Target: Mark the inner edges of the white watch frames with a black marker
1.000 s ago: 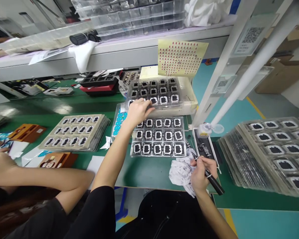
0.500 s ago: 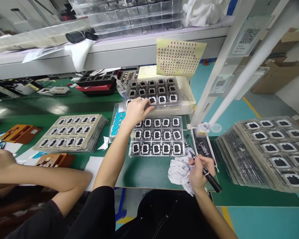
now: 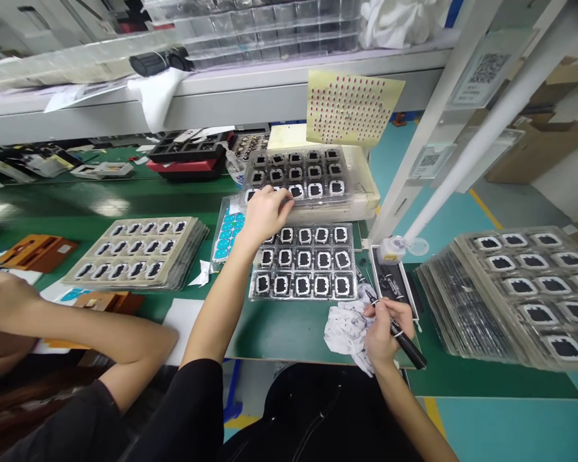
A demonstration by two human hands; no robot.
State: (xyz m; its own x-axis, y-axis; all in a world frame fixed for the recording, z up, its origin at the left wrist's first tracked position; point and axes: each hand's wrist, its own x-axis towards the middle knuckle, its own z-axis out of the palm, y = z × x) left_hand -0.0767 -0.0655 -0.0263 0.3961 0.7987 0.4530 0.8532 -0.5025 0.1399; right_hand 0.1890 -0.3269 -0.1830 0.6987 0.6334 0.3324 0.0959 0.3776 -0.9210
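Observation:
My left hand [image 3: 268, 212] reaches over the front left of the upper clear tray [image 3: 298, 204], which holds rows of black square parts with white rims. Its fingers curl down at a part there; what lies under the fingertips is hidden. Closer to me lies a second clear tray [image 3: 313, 272] with similar parts, partly behind my left forearm. My right hand [image 3: 386, 330] grips a black marker pen [image 3: 411, 351], tip pointing up and left, beside a crumpled, ink-spotted white cloth [image 3: 345, 327].
Tall stacked trays [image 3: 467, 314] stand at the right, past a narrow box [image 3: 399, 273] with a small bottle [image 3: 391, 249]. Another tray stack [image 3: 125, 256] lies left, near a co-worker's arm [image 3: 101, 337]. A dotted yellow sheet [image 3: 354, 106] hangs from the shelf [image 3: 241, 96].
The view has shifted slightly. My left hand stays at the upper tray's front edge and my right hand keeps the marker pen. The co-worker's hand at the left has moved a little.

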